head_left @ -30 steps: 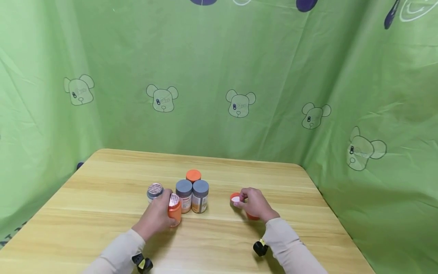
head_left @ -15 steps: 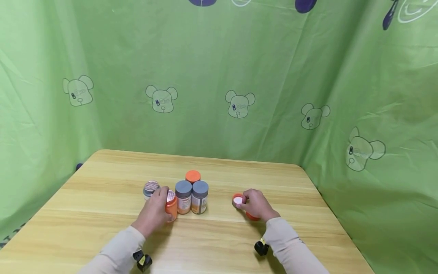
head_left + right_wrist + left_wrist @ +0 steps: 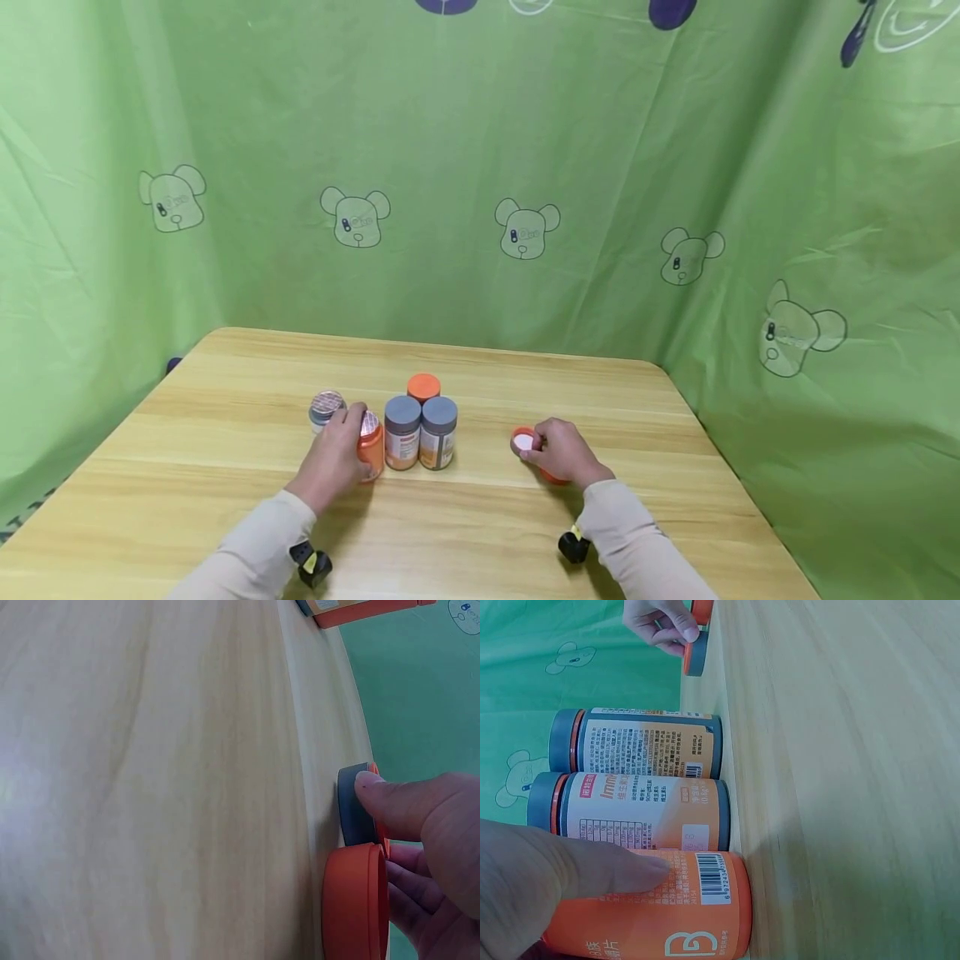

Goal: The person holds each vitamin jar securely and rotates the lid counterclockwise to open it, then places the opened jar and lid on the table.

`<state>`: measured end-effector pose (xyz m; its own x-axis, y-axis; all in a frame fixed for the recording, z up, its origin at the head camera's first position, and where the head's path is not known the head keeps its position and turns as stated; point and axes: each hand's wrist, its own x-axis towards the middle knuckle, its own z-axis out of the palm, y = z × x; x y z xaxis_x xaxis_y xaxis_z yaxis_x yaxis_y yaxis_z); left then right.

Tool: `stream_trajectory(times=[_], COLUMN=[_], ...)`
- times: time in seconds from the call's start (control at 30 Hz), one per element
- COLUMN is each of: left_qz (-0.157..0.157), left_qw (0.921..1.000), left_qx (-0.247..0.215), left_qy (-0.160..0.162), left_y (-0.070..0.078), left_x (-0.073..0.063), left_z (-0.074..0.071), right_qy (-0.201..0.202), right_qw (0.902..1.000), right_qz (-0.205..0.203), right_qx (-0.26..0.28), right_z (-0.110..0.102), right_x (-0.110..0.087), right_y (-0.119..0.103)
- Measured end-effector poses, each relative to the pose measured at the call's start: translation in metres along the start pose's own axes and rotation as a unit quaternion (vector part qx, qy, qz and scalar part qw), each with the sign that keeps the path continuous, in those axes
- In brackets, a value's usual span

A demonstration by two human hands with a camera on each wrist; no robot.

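My left hand grips an orange supplement bottle whose foil-sealed mouth faces up. Along its label lies the thumb in the left wrist view. Just behind that hand stands another foil-sealed bottle with a grey neck, partly covered by the fingers. Over on the right, my right hand pinches a grey lid with an orange rim, its white inside facing up. An orange lid rests beside it on the table, touching or nearly touching the grey one and mostly hidden by the hand in the head view.
Two grey-capped bottles, a left one and a right one, stand close together right of the orange bottle. An orange-capped bottle is behind them. The wooden table backs onto a green curtain.
The left hand has moved the orange bottle left and slightly away, and the foil-sealed grey-necked bottle has shifted the same way. The grey lid under the right hand has shifted slightly right.
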<state>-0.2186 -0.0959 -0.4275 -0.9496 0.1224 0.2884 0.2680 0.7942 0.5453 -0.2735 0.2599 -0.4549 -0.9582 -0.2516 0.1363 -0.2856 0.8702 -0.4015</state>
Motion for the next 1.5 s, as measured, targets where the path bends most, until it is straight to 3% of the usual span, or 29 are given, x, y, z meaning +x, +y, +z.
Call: stream_trajectory(times=[0.23,0.47,0.6,0.87,1.1,1.2,1.3,1.5], left_qz=[0.007,0.019,0.034,0.093,0.171,0.203,0.217,0.18], left_qw=[0.9999,0.9998,0.9989,0.9911,0.9729,0.968,0.9695,0.9832], left_qx=[0.007,0.003,-0.007,-0.002,-0.021,-0.029,-0.028,-0.031], left_qy=[0.002,0.011,0.033,0.096,0.154,0.144,0.112,0.001], left_y=[0.001,0.006,0.011,0.028,0.035,0.036,0.036,0.039], left_x=[0.0,0.002,0.003,0.002,0.0,0.001,0.001,-0.003], left_z=[0.001,-0.001,-0.004,-0.008,-0.009,-0.008,-0.008,-0.005], right_qy=[-0.003,0.056,0.063,0.033,0.017,0.022,0.021,0.016], right_qw=[0.9999,0.998,0.9958,0.9907,0.9847,0.9814,0.9792,0.9783], right_qz=[0.011,-0.011,-0.032,-0.077,-0.13,-0.151,-0.165,-0.152], right_qx=[0.01,0.027,0.059,0.107,0.115,0.116,0.116,0.14], right_z=[0.0,0.001,0.002,0.008,0.015,0.018,0.022,0.028], right_x=[-0.001,0.001,0.001,0.001,0.002,0.003,0.004,0.009], right_y=[0.0,-0.012,-0.03,-0.074,-0.101,-0.107,-0.11,-0.115])
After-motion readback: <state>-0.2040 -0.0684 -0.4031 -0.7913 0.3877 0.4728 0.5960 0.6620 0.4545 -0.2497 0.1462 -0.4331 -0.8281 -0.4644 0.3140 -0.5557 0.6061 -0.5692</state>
